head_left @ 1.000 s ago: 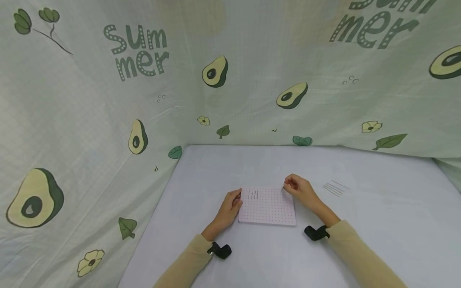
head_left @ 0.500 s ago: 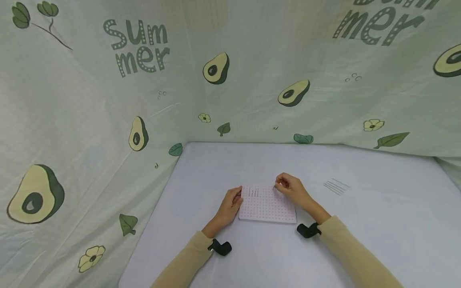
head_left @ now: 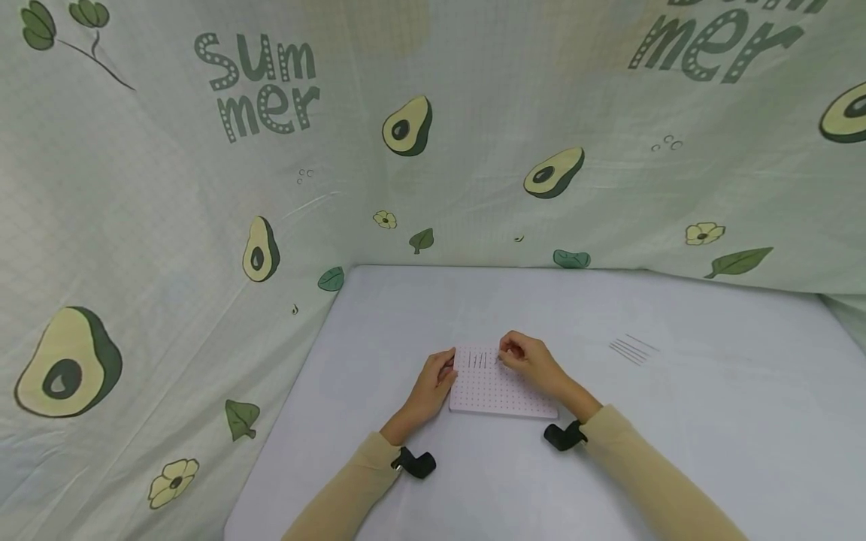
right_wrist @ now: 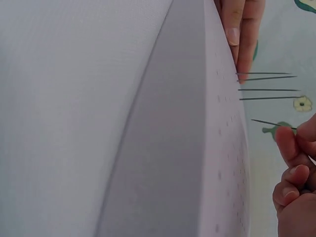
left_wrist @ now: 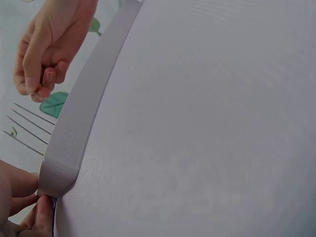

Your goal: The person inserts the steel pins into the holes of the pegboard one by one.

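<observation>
A pale pink pegboard (head_left: 502,396) with a grid of small holes lies on the table. My left hand (head_left: 429,388) grips its left edge; in the left wrist view the thumb and fingers (left_wrist: 19,180) pinch a corner. Several thin dark needle-like sticks (head_left: 477,361) stand in a row near the board's far left. Over the far part of the board, my right hand (head_left: 537,366) pinches another thin stick (right_wrist: 265,122) between thumb and forefinger. Its free end points toward the standing sticks and is apart from the board's surface in the right wrist view.
Several loose thin sticks (head_left: 632,350) lie side by side on the white table (head_left: 731,421), right of the board. A light green curtain (head_left: 473,203) with avocado prints hangs behind and at the left. A black wrist camera (head_left: 564,436) sits on each wrist.
My right hand has moved left across the board's far side, carrying the stick from the far right corner toward the standing row. My left hand keeps its hold on the edge.
</observation>
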